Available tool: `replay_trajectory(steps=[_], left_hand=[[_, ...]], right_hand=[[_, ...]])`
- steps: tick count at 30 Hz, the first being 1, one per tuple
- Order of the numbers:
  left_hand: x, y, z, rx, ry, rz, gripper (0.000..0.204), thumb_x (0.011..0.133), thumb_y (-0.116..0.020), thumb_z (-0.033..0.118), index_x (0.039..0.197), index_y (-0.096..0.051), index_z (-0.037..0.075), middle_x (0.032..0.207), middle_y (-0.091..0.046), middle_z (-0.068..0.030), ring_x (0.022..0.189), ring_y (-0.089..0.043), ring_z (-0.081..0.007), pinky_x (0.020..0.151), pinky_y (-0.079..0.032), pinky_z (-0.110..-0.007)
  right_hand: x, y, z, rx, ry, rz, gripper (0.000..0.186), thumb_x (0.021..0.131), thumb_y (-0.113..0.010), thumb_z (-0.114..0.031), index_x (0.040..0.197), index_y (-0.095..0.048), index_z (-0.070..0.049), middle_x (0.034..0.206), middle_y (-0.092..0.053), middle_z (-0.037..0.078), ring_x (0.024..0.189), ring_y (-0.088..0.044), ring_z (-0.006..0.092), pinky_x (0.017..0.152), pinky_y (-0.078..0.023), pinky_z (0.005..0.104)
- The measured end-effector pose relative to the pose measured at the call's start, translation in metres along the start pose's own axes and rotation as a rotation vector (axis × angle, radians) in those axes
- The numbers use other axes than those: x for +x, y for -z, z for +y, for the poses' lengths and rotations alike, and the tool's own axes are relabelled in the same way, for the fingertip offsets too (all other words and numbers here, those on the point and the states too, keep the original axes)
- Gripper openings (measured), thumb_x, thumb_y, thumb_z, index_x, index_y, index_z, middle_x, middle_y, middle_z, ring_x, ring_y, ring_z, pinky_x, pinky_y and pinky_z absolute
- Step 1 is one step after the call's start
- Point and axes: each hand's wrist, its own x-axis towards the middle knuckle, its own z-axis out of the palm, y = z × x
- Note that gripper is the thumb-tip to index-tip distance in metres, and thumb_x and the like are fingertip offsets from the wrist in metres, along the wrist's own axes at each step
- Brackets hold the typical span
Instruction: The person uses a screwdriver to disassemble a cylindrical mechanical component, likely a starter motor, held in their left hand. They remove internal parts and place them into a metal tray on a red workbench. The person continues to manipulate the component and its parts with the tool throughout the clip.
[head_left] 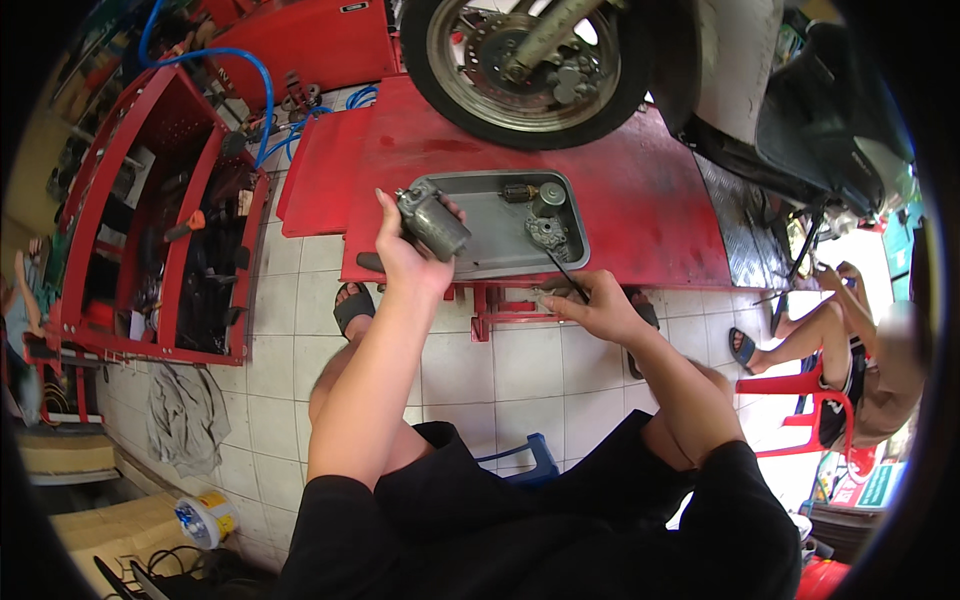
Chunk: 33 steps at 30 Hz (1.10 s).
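My left hand (405, 245) is wrapped around a starter motor (435, 225), a grey metal cylinder, held up over the left end of a grey tray (480, 268). A thin black stick-like tool (568, 275) is pinched in my right hand (605, 308) at the tray's near edge; its tip points up and left toward the parts inside. I cannot make out what kind of tool it is. At the tray's right end lie a short metal cylinder (549, 199), a small part with a copper-coloured body (518, 193) and a grimy metal housing (546, 235).
The tray rests on a red lift platform (640, 200) beneath a motorcycle's front wheel (530, 70). A red tool cart (160, 220) stands left, with a blue hose (262, 85) behind. A blue stool (535, 458) is under me. Another person (860, 350) sits at right.
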Motion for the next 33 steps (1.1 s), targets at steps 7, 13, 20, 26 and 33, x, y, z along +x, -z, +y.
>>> replay_trajectory(steps=[7,13,20,26,33], left_hand=[[0.006,0.002,0.049,-0.16,-0.012,-0.015,0.06,0.092,-0.056,0.063,0.1,-0.062,0.003,0.092,-0.063,-0.0121,0.083,-0.061,-0.0254,0.079,-0.053,-0.039],[-0.005,-0.007,0.065,-0.132,0.025,-0.163,0.059,0.091,-0.057,0.064,0.098,-0.062,0.006,0.09,-0.063,-0.0132,0.079,-0.061,-0.0262,0.074,-0.052,-0.038],[-0.012,-0.007,0.072,-0.128,0.102,-0.227,0.057,0.091,-0.057,0.062,0.101,-0.06,0.006,0.091,-0.063,-0.0156,0.077,-0.062,-0.0258,0.072,-0.052,-0.038],[-0.011,-0.011,0.059,-0.043,0.138,-0.298,0.053,0.093,-0.055,0.059,0.1,-0.059,0.007,0.089,-0.065,-0.0157,0.075,-0.062,-0.0261,0.07,-0.052,-0.04],[-0.01,-0.006,0.038,0.325,0.044,-0.318,0.047,0.096,-0.053,0.053,0.102,-0.061,0.007,0.085,-0.066,-0.0134,0.074,-0.065,-0.0264,0.07,-0.054,-0.04]], right_hand=[[0.081,-0.029,-0.02,-0.515,0.093,0.061,0.029,0.081,-0.077,-0.023,0.097,-0.075,0.001,0.089,-0.072,0.021,0.088,-0.071,0.0332,0.082,-0.054,0.0412],[0.17,-0.069,-0.013,-0.753,0.109,-0.068,0.035,0.077,-0.081,-0.023,0.11,-0.075,-0.013,0.101,-0.073,0.016,0.105,-0.066,0.0347,0.092,-0.052,0.0444],[0.199,-0.091,0.002,-0.76,-0.019,-0.148,0.047,0.068,-0.087,-0.031,0.11,-0.075,-0.015,0.105,-0.073,0.015,0.105,-0.067,0.0343,0.092,-0.053,0.0435],[0.203,-0.093,0.028,-0.76,0.114,-0.034,0.039,0.074,-0.083,-0.032,0.105,-0.076,-0.009,0.102,-0.073,0.019,0.1,-0.068,0.038,0.092,-0.053,0.0451],[0.134,-0.047,-0.021,-0.309,0.048,0.084,0.034,0.081,-0.079,-0.023,0.104,-0.074,0.001,0.087,-0.073,0.013,0.077,-0.067,0.0234,0.075,-0.052,0.0342]])
